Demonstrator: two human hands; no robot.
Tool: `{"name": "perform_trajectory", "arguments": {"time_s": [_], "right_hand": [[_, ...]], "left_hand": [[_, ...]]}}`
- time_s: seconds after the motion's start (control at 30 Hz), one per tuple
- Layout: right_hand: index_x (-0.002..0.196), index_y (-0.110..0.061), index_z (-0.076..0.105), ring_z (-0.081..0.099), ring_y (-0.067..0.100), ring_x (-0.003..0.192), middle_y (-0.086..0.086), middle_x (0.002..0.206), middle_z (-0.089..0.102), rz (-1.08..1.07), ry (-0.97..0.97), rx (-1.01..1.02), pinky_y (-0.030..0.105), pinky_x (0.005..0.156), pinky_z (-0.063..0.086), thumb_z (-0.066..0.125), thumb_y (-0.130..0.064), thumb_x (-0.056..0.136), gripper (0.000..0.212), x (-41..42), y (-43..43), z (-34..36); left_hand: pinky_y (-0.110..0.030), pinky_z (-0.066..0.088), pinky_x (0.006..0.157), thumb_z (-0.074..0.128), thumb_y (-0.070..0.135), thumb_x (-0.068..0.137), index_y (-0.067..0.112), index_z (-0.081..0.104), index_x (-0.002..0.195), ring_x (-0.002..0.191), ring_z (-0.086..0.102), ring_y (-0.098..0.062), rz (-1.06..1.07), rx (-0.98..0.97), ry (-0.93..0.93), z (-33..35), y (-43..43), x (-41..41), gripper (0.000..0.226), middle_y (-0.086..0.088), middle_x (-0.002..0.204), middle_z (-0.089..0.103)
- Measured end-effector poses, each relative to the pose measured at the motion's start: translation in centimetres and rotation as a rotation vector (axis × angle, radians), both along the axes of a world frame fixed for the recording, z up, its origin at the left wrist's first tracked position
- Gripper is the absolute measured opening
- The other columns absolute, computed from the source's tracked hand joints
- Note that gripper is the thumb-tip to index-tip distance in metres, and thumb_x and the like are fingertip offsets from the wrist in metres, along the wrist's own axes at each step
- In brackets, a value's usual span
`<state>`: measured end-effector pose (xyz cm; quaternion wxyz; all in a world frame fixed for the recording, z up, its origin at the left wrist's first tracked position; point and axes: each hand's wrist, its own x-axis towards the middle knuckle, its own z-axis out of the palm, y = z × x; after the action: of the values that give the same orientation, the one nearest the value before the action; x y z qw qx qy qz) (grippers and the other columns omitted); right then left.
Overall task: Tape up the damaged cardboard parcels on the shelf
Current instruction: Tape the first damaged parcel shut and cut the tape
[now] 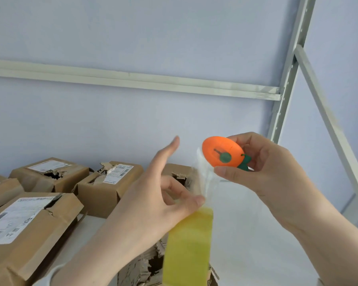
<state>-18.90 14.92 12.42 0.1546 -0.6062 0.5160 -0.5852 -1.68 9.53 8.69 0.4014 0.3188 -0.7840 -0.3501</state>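
Observation:
My right hand [265, 168] grips an orange carrot-shaped cutter [222, 154] with a green slider and leaf, held against a strip of clear tape [204, 178]. My left hand [163, 201] pinches that strip between thumb and a finger, index finger stretched out. Below it hangs the yellowish roll of tape [187, 248], seen edge-on. Several torn cardboard parcels lie on the white shelf [246, 234]: one with a ripped top [50, 174], one with a torn label [110, 182], a large one at the left [25, 230], one behind my hands [181, 173], and a shredded one under the roll [141, 267].
A grey metal shelf rail [132, 81] runs across the pale wall. The shelf's upright post [287, 77] and a diagonal brace [329, 120] stand at the right. Another parcel [0, 188] sits at the far left edge.

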Motion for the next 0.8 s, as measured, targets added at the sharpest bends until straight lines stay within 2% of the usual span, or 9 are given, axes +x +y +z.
{"name": "perform_trajectory", "arguments": {"time_s": [0.07, 0.13, 0.23, 0.33, 0.4, 0.5, 0.57, 0.7, 0.8], "right_hand": [[0.086, -0.024, 0.063, 0.060, 0.003, 0.067, -0.011, 0.075, 0.068, -0.021, 0.028, -0.040, 0.011, 0.065, 0.049, 0.077, -0.003, 0.067, 0.031, 0.1, -0.1, 0.1], [0.085, -0.026, 0.062, 0.060, 0.006, 0.069, -0.010, 0.078, 0.068, -0.036, 0.063, -0.053, 0.011, 0.064, 0.049, 0.076, -0.002, 0.068, 0.032, 0.2, -0.1, 0.4], [0.083, -0.030, 0.061, 0.062, 0.011, 0.074, -0.010, 0.083, 0.068, -0.061, 0.120, -0.040, 0.015, 0.068, 0.050, 0.077, -0.003, 0.068, 0.035, 0.2, -0.5, 0.7], [0.082, -0.031, 0.062, 0.063, 0.011, 0.076, -0.011, 0.084, 0.069, -0.072, 0.130, -0.046, 0.013, 0.068, 0.050, 0.078, -0.004, 0.067, 0.035, 0.1, -0.9, 0.9], [0.084, -0.031, 0.062, 0.062, 0.005, 0.074, -0.013, 0.082, 0.069, -0.109, 0.137, -0.054, 0.008, 0.065, 0.048, 0.079, -0.005, 0.067, 0.035, -0.1, -1.1, 1.0], [0.085, -0.034, 0.063, 0.063, 0.002, 0.076, -0.015, 0.082, 0.069, -0.171, 0.166, -0.055, 0.006, 0.065, 0.046, 0.080, -0.008, 0.067, 0.036, -0.2, -1.2, 0.6], [0.088, -0.037, 0.064, 0.063, 0.001, 0.077, -0.019, 0.084, 0.069, -0.156, 0.176, -0.039, 0.006, 0.066, 0.046, 0.078, -0.010, 0.070, 0.035, -0.2, -1.1, 0.3], [0.094, -0.033, 0.069, 0.065, 0.002, 0.068, -0.012, 0.085, 0.072, -0.015, 0.029, 0.068, 0.010, 0.068, 0.049, 0.067, -0.023, 0.080, 0.017, -1.0, -0.7, 0.5], [0.097, -0.023, 0.072, 0.065, 0.004, 0.074, -0.004, 0.088, 0.074, 0.072, -0.120, 0.148, 0.019, 0.073, 0.051, 0.063, -0.028, 0.075, 0.024, -1.7, -0.5, 0.2]], "left_hand": [[-0.011, 0.041, 0.060, 0.061, 0.063, 0.058, 0.070, 0.020, 0.123, 0.054, 0.052, -0.001, 0.016, -0.081, -0.026, 0.3, -0.3, 0.0, 0.077, 0.020, 0.083, 0.067], [-0.008, 0.039, 0.060, 0.055, 0.070, 0.058, 0.062, 0.036, 0.120, 0.057, 0.053, -0.001, 0.048, -0.207, -0.029, 0.5, -0.6, -0.1, 0.066, 0.025, 0.090, 0.065], [-0.007, 0.039, 0.061, 0.055, 0.074, 0.068, 0.048, 0.055, 0.100, 0.068, 0.056, 0.009, 0.089, -0.291, 0.135, 0.9, -1.3, -0.6, 0.041, 0.025, 0.098, 0.061], [-0.015, 0.047, 0.068, 0.064, 0.064, 0.068, 0.034, 0.057, 0.089, 0.088, 0.063, 0.002, 0.085, -0.238, 0.333, 1.5, -1.7, -2.1, 0.037, 0.019, 0.092, 0.065], [-0.021, 0.050, 0.068, 0.072, 0.053, 0.073, 0.027, 0.057, 0.085, 0.082, 0.064, 0.000, 0.086, -0.208, 0.399, 1.9, -1.6, -3.1, 0.033, 0.016, 0.084, 0.067], [-0.027, 0.054, 0.064, 0.067, 0.035, 0.078, 0.024, 0.057, 0.083, 0.072, 0.065, -0.002, 0.126, -0.214, 0.395, 1.9, -1.8, -4.1, 0.015, 0.013, 0.080, 0.065], [-0.024, 0.052, 0.060, 0.064, 0.026, 0.083, 0.025, 0.056, 0.081, 0.063, 0.063, -0.003, 0.142, -0.218, 0.391, 1.8, -2.1, -4.3, 0.008, 0.014, 0.075, 0.065], [-0.039, 0.055, 0.070, 0.062, 0.024, 0.086, 0.023, 0.056, 0.077, 0.071, 0.064, -0.008, 0.117, -0.242, 0.397, 1.4, -2.3, -4.5, 0.011, 0.008, 0.072, 0.066], [-0.039, 0.054, 0.066, 0.058, 0.030, 0.091, 0.027, 0.053, 0.079, 0.074, 0.064, -0.006, 0.085, -0.350, 0.384, 1.0, -2.0, -4.7, 0.013, 0.010, 0.076, 0.063]]}}
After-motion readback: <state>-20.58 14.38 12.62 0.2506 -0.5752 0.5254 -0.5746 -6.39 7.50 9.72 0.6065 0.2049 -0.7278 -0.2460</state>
